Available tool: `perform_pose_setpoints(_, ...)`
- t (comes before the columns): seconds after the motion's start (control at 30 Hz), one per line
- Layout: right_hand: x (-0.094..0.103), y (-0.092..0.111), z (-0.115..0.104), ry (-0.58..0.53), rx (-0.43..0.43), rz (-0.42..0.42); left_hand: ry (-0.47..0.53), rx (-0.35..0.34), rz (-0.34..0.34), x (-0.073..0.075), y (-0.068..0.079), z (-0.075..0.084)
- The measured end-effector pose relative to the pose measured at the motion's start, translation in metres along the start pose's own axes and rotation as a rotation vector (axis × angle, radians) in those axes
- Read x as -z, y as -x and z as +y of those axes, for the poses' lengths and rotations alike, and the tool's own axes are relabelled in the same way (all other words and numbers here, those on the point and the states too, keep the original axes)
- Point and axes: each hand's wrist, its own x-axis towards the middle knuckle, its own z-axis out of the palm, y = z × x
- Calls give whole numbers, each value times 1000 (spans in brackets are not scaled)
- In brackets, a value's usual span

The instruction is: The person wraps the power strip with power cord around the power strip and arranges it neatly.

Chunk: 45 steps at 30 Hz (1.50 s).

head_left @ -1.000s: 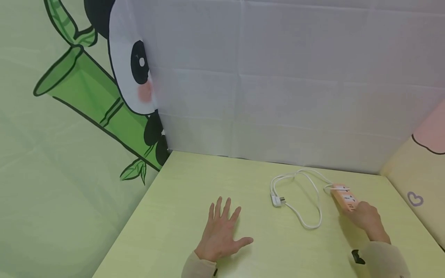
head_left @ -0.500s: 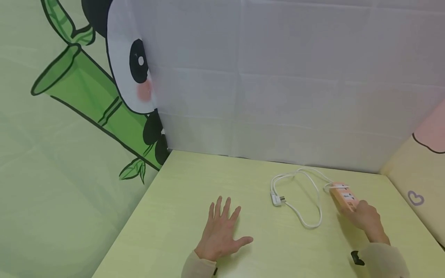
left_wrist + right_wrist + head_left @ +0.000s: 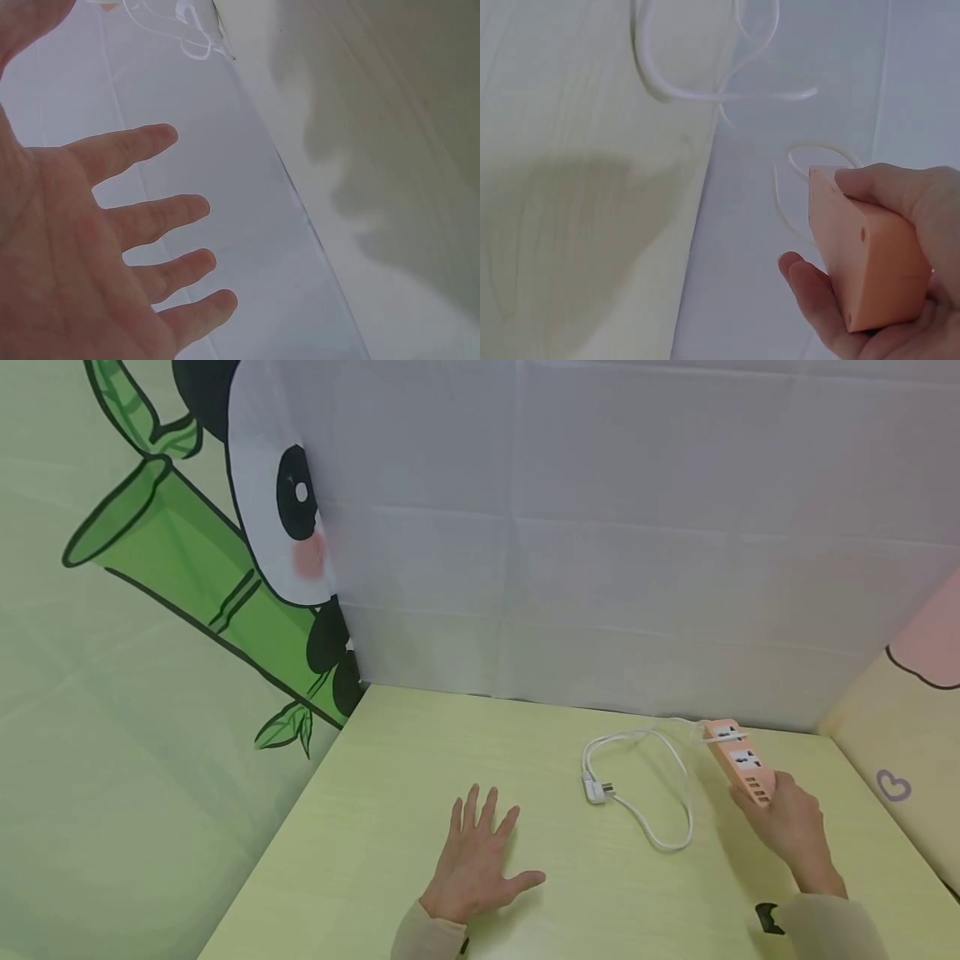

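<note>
My right hand (image 3: 792, 825) grips the near end of an orange power strip (image 3: 738, 758), whose white socket panels face up. In the right wrist view the thumb and fingers wrap the strip's orange end (image 3: 889, 262), and its shadow falls on the table apart from it. A white cord (image 3: 686, 785) runs from the far end and lies in loops on the table, ending in a white plug (image 3: 596, 790) with its prongs to the right. My left hand (image 3: 474, 868) is left of the plug, fingers straight and spread; its palm (image 3: 67, 247) holds nothing in the left wrist view.
The pale yellow-green table (image 3: 360, 827) meets a white cloth backdrop (image 3: 600, 552) at its far edge. On the left hangs a green sheet (image 3: 112, 735) with a panda and bamboo print. A yellow and pink printed sheet (image 3: 877, 718) stands along the right.
The right hand has raised the power strip from the table, its far end moving up and away. The cord near the strip lifts with it. The left hand stays where it was.
</note>
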Motion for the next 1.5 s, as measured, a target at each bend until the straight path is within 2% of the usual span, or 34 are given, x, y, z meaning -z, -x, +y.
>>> perform_pose_setpoints(0.3,8,17,-32,-44,65,155,-2,-11,-6,-1,3,-2)
perform_pose_setpoints(0.53,20,32,-63,-82,115,211,8,-20,-11,-2,6,-5)
perform_pose_setpoints(1.0,35,62,-109,-129,191,228,28,-23,-26,-2,9,-11)
perform_pose_setpoints(1.5,36,83,-126,-171,217,198,63,-28,-48,-1,12,-17)
